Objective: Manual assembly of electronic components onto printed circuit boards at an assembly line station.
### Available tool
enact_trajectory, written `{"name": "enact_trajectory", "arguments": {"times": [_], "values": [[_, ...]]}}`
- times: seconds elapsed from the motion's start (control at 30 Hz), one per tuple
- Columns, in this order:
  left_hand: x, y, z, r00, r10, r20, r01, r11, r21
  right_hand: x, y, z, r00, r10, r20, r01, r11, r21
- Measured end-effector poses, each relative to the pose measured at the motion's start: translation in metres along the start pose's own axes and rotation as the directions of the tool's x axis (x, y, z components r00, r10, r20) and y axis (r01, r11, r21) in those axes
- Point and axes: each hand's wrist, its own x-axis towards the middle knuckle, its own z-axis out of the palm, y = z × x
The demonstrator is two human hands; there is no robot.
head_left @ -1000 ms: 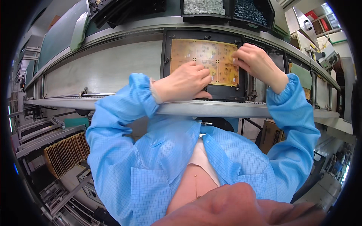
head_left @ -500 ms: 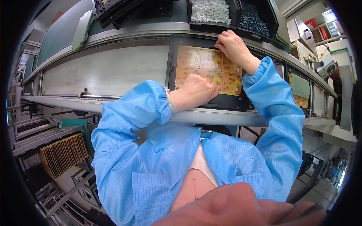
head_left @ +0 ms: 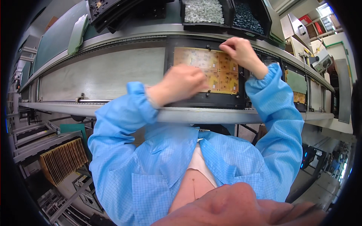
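Note:
A yellow-orange circuit board panel [head_left: 222, 80] lies in a black carrier frame [head_left: 226, 101] on the conveyor. Small dark knobs stand at the frame's edges, one clip knob [head_left: 208, 48] at the panel's far edge and another [head_left: 208, 93] at its near edge. My left hand [head_left: 183, 83], smeared by motion, is over the panel's left part with its fingers curled; whether it holds anything is unclear. Above the panel's far right corner hovers my right hand [head_left: 241, 54], fingers bent in toward the thumb, with nothing visible in them and apart from the knob.
Beyond the conveyor stand a black bin of white parts [head_left: 203, 12] and a bin of dark blue parts [head_left: 247, 19]. Black frames [head_left: 124, 15] are stacked at the far left. Another carrier with a green sheet [head_left: 296, 82] sits farther right. A rack of boards [head_left: 64, 160] stands lower left.
My right hand has come off the far-edge knob and moved right and slightly nearer. My left hand has lifted from the near-edge knob and shifted left, uncovering it.

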Motion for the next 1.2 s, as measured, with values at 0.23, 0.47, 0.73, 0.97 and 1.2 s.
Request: {"name": "enact_trajectory", "arguments": {"times": [0.23,0.47,0.73,0.97,1.2], "values": [[-0.044,-0.071,-0.055,0.995,-0.099,0.014,0.097,0.989,0.116,-0.048,0.055,-0.015,0.987,0.051,-0.151,-0.038,0.995,0.089],[-0.043,-0.08,-0.041,0.999,0.014,-0.029,-0.014,1.0,-0.02,-0.034,0.065,-0.002,0.944,-0.168,-0.285,0.11,0.972,-0.209],[-0.041,-0.08,-0.027,0.979,0.12,-0.162,-0.123,0.992,-0.01,-0.022,0.051,-0.014,0.992,0.023,-0.126,-0.052,0.971,-0.235],[-0.038,-0.083,-0.023,0.971,0.146,-0.187,-0.146,0.989,0.014,-0.023,0.043,-0.01,0.976,0.193,-0.099,-0.207,0.964,-0.166],[-0.025,-0.079,-0.032,0.999,0.043,-0.03,-0.039,0.992,0.118,-0.045,0.055,0.016,0.918,0.176,-0.357,-0.195,0.981,-0.019]]}}
